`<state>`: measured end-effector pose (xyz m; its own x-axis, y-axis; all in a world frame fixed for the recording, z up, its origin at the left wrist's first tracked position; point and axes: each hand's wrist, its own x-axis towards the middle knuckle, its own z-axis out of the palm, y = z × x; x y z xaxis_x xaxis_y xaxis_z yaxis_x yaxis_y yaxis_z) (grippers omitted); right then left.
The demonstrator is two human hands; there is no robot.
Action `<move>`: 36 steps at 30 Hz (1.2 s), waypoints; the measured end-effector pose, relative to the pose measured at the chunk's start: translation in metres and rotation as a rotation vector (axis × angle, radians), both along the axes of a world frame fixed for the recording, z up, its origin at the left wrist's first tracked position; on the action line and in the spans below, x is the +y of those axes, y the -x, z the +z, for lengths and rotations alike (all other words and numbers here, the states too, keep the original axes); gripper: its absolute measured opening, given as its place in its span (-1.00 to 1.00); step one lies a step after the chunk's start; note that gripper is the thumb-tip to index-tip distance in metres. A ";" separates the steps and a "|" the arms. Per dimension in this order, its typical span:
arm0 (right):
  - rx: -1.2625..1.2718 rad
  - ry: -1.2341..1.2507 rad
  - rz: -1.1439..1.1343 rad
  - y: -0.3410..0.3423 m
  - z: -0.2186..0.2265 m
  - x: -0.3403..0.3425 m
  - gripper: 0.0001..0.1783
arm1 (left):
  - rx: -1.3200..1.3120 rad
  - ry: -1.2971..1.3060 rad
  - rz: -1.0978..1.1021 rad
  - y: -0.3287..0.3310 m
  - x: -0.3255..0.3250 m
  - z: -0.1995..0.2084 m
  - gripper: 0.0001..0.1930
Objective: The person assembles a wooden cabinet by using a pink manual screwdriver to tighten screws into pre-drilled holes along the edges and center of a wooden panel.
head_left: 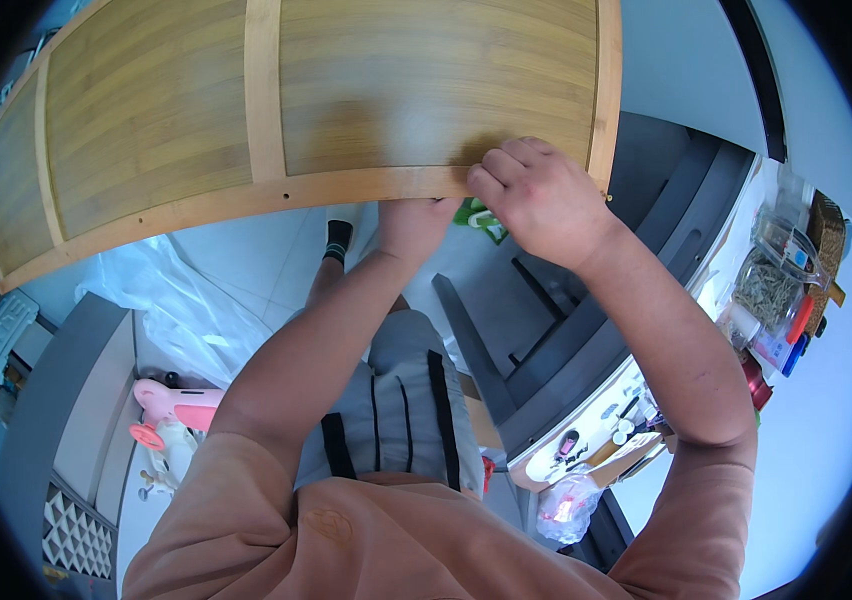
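A long bamboo panel (436, 80) with a lighter wooden frame is raised in front of me, crossing the upper left and middle of the view. Small dark holes show along its lower rail, and a tiny brass-coloured fitting (608, 197) sits by its right corner. My left hand (414, 225) is at the underside of that rail, its fingers passing behind the wood and mostly hidden. To its right, my right hand (536, 195) is closed against the rail's front, fingers curled tightly. Whatever lies inside its fingertips is hidden.
Dark grey furniture parts (546, 320) stand at the right, beside a white surface holding jars and a wicker basket (826, 235). Clear plastic sheeting (186, 310) lies on the floor at left, near a grey cabinet (86, 390) and a pink toy (176, 405). A plastic bag (571, 505) sits lower right.
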<state>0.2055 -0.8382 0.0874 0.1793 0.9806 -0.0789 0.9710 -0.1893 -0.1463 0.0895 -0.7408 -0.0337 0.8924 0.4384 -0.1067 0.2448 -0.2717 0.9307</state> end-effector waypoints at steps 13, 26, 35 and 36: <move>-0.093 0.309 -0.250 0.023 -0.004 0.011 -0.85 | 0.017 0.001 -0.043 -0.004 0.000 -0.001 -0.74; -0.020 0.040 -0.081 0.006 -0.003 0.001 -0.86 | 0.011 -0.012 -0.038 -0.004 -0.002 0.000 -0.76; 0.092 0.417 -0.325 0.011 0.002 0.014 -0.73 | 0.012 -0.001 -0.010 -0.006 -0.002 0.001 -0.74; 0.026 0.290 -0.223 0.007 0.002 0.011 -0.81 | 0.012 -0.005 -0.007 -0.006 -0.002 -0.001 -0.74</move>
<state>0.1988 -0.8275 0.0897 0.3804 0.8538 -0.3555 0.8977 -0.4333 -0.0799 0.0957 -0.7428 -0.0349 0.8942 0.4327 -0.1149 0.2537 -0.2784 0.9264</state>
